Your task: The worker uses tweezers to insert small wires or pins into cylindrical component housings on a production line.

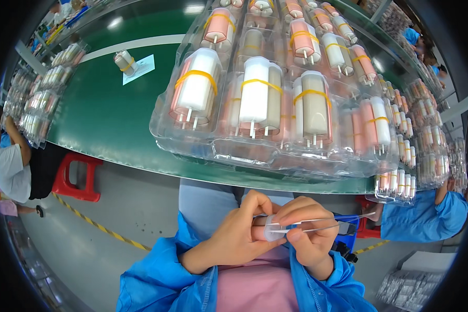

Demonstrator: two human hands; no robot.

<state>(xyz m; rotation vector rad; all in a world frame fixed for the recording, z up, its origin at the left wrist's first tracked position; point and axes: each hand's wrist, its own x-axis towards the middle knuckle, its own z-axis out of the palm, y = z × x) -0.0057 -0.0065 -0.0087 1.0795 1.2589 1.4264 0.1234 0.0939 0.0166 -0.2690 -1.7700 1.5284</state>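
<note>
Before my body, my left hand (231, 236) is closed round a bundle of pink cylinders (259, 232) with a clear cap-like end (272, 229) facing right. My right hand (312, 234) is closed, thumb and fingers pinching two thin rods (309, 223) beside that end. The rods look white near the bundle and metallic farther right, past my fingers. Whether they join the bundle or form a separate tool, I cannot tell. On the table beyond, a clear plastic tray (213, 145) holds several banded bundles of white, pink and grey cylinders (255, 99) with thin white stems.
A lone banded bundle (125, 62) stands by a pale blue paper (143, 67) on the green table (99, 114). More loaded trays (424, 140) rise at the right. Co-workers sit at left (13, 171) and right (426, 216). A red stool (78, 177) stands at left.
</note>
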